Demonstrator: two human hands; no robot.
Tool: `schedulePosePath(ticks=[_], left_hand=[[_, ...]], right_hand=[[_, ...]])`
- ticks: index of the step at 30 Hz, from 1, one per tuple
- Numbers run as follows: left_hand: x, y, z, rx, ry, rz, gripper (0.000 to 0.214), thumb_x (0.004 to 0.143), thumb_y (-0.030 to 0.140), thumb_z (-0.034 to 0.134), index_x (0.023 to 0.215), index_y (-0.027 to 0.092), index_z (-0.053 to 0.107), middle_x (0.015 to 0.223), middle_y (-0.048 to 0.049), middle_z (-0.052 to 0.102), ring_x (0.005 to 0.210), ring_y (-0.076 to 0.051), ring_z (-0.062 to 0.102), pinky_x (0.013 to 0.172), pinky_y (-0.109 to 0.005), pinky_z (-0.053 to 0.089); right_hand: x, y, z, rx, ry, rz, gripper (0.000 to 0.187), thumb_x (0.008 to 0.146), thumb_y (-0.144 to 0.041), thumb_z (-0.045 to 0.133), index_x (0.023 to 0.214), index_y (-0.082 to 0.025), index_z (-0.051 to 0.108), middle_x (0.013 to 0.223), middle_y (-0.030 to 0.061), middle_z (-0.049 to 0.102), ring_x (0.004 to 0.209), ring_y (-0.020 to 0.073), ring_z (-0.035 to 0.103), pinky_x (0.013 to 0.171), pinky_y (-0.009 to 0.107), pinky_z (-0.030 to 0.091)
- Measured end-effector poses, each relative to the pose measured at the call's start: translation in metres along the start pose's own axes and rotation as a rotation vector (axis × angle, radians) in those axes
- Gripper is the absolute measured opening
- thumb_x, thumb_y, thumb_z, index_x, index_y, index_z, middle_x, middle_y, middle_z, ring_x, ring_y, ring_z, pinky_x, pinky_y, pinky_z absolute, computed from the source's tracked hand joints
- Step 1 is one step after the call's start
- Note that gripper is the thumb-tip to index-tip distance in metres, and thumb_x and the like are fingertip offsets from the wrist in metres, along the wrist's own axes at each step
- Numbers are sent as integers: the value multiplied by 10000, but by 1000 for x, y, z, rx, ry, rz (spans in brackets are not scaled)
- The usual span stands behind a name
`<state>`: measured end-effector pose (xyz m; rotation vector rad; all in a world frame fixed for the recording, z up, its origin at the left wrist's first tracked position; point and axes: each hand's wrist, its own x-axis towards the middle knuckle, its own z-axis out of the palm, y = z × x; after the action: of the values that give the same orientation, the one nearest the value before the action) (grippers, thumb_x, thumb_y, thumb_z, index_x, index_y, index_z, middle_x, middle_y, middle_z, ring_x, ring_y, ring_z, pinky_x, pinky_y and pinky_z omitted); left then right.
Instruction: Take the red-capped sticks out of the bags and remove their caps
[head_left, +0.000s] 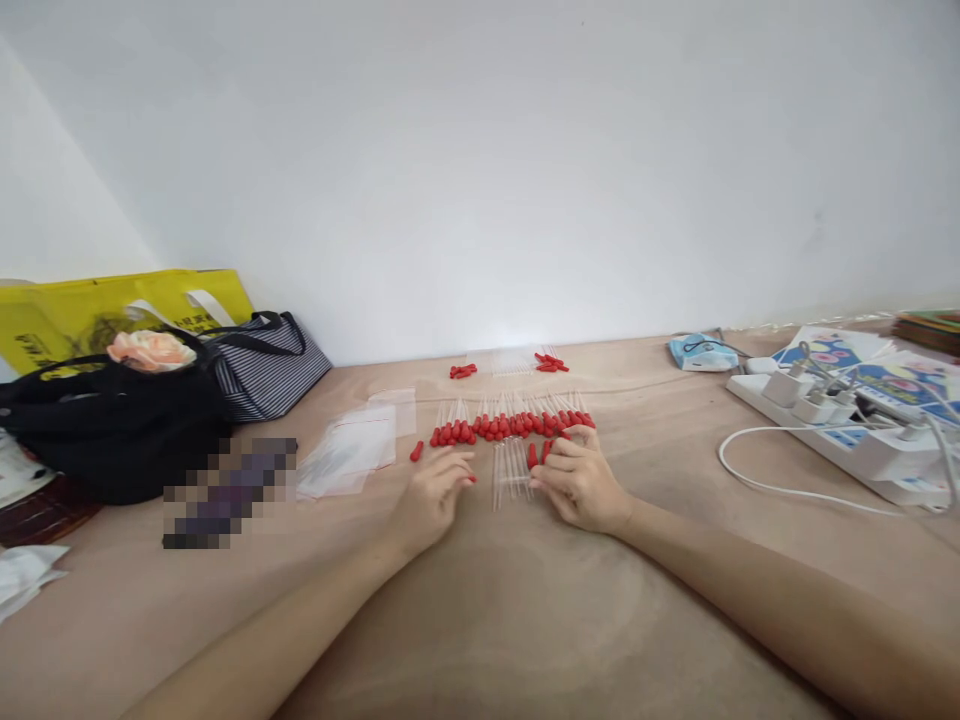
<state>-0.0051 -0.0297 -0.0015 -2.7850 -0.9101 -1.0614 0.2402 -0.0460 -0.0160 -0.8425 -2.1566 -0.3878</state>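
A row of clear glass droppers with red rubber bulbs (510, 424) lies across the tan table (525, 620). My left hand (431, 495) rests palm down just below the row's left part, fingers curled, a red bulb showing at its fingertips. My right hand (577, 482) sits below the row's right part, fingers bent around a red bulb beside several bare glass tubes (510, 470). One loose red bulb (416, 451) lies left of my left hand. More bulbs (463, 371) and droppers (551, 362) lie farther back near the wall.
Clear plastic bags (352, 450) lie to the left. A black bag (112, 420), a striped bag (262, 365) and a yellow bag (112, 305) stand at far left. At right sit a white power strip with chargers (847, 425), a white cable (780, 485), booklets and a blue packet (697, 352).
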Motion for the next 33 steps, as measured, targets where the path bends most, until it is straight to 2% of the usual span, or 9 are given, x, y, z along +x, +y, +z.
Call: schedulePosePath(ticks=[5,8,11,13,17,21,25,28,33], left_hand=[[-17,-25,-20,112,180,-210,191,827,260,443,841,180,616,809,-42,588,774,-143,573,694,-264,478],[-19,-39,-23,211,281,-433,238,793,323,468,858,168,637,790,-45,547,690,-138,558,636,-262,483],[-17,-53,-22,254,292,-628,267,738,334,504,877,146,633,759,-37,541,577,-124,539,597,-274,486],[-16,-58,-21,249,249,-669,274,720,334,513,883,145,625,737,-30,547,561,-126,539,596,-279,486],[-16,-52,-21,250,170,-634,275,737,364,496,859,149,616,752,-42,558,630,-155,556,628,-299,479],[-12,-27,-21,281,164,-420,221,761,359,496,827,171,592,819,-57,550,788,-185,533,746,-329,439],[-1,1,-13,-12,-176,-207,196,749,372,540,753,178,508,867,-38,557,785,-150,527,717,-274,432],[10,13,-2,-117,-283,-202,284,701,429,588,714,175,463,872,-41,569,746,-148,531,662,-267,431],[21,16,11,-143,-257,-225,285,678,412,616,682,175,458,845,-45,591,811,-181,545,689,-291,429]], right_hand=[[-4,6,0,30,25,77,160,817,-291,491,806,-232,639,569,-24,566,638,114,444,825,358,231],[0,-1,4,57,62,99,151,811,-275,493,798,-223,635,564,-25,565,616,107,448,804,341,251],[2,-6,6,55,100,132,156,804,-222,478,752,-202,623,561,-22,564,596,102,445,796,334,263],[2,-6,5,44,113,139,151,799,-202,475,760,-198,621,571,-21,571,592,102,442,798,334,266],[1,-4,4,11,103,127,149,805,-191,471,828,-200,618,648,-11,606,631,108,456,809,340,257],[3,-3,8,-53,36,99,187,821,-193,447,932,-196,597,756,10,624,703,127,464,815,355,240],[7,-6,12,-104,-93,98,233,837,-206,414,1009,-179,568,836,40,616,788,157,458,831,382,212],[10,-8,12,-128,-172,99,253,852,-226,388,1035,-179,557,852,51,601,824,172,449,838,397,200],[13,-8,11,-168,-264,62,310,874,-296,352,1091,-163,529,859,63,576,832,185,434,873,441,170]])
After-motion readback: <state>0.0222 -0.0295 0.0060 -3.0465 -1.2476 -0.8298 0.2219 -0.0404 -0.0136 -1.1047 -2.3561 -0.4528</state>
